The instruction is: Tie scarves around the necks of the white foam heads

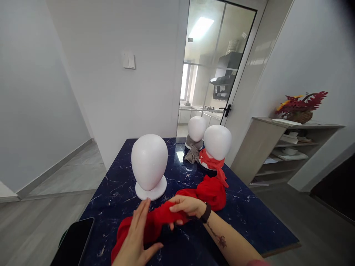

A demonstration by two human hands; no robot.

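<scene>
A red scarf [205,192] lies bunched across the dark blue marble table [246,214]. My right hand [184,208] is closed around the scarf's middle, lifting it slightly. My left hand [137,236] is open, fingers stretched flat, touching the scarf's near end. A bare white foam head [149,162] stands just beyond my hands. Farther back, a second foam head [217,142] wears a red scarf round its neck, and a third foam head [196,128] wears a grey scarf [192,153].
A black phone [73,242] lies at the table's near left corner. A white wall with a switch [129,61] stands behind the table, next to a glass door [219,74]. At the right stands a shelf unit [277,151] with a flower basket [301,107].
</scene>
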